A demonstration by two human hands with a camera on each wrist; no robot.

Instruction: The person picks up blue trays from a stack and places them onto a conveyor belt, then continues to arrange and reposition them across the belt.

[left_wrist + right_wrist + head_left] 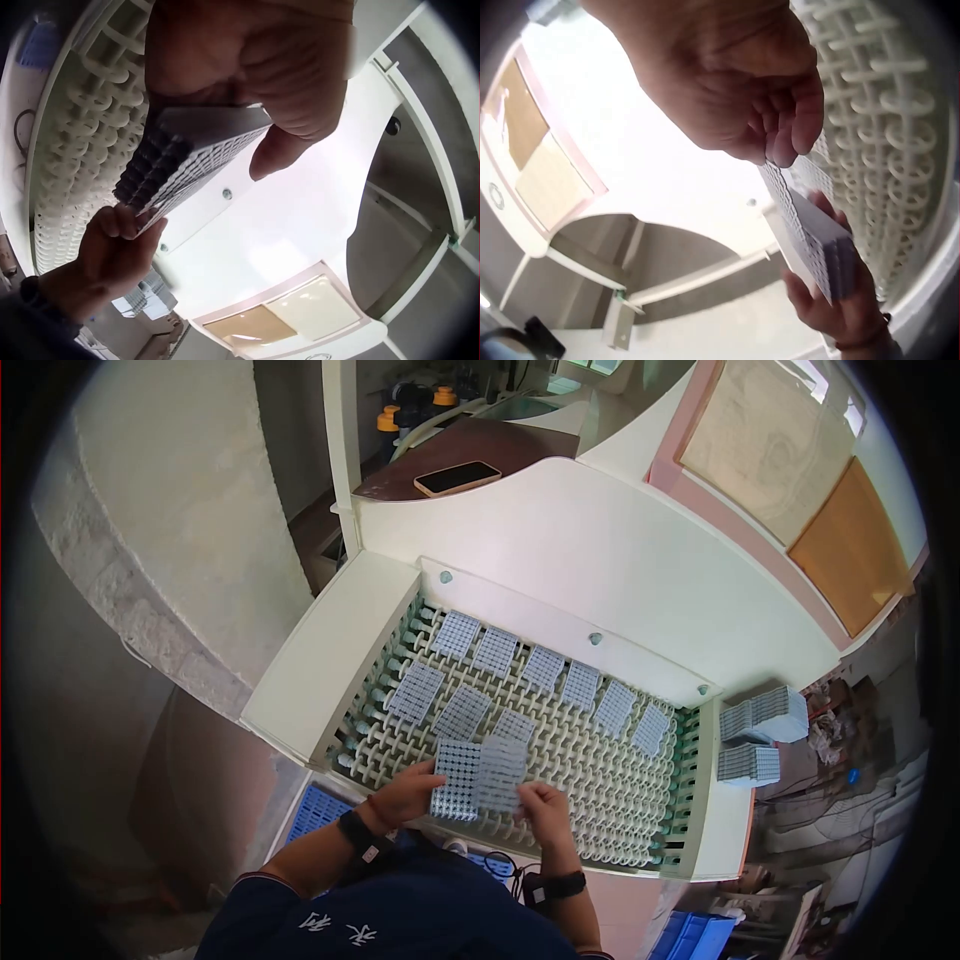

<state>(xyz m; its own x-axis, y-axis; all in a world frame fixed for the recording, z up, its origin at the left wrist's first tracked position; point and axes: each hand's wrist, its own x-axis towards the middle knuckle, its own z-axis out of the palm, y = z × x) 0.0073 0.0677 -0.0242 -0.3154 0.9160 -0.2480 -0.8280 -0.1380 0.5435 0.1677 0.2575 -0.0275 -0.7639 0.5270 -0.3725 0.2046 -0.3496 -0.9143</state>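
Note:
My left hand [405, 796] grips a stack of grey-blue gridded sheets [457, 780] by its left side, over the front of the roller bed. The fingertips of my right hand [545, 812] pinch the edge of one thin sheet [502, 772], which overlaps the stack's right side. In the left wrist view the stack [202, 154] is tilted, held between the thumb and fingers of my left hand [251, 64]. The right wrist view has my right hand [727, 82] above the stack [829, 247], its curled fingertips on a sheet's edge.
Several similar sheets [495, 651] lie in two rows on the white roller bed [600, 800], along its back and left. More stacks [765, 717] stand on its right ledge [716, 810]. A phone [458, 478] lies on a brown surface behind. Blue crates [690, 937] are on the floor.

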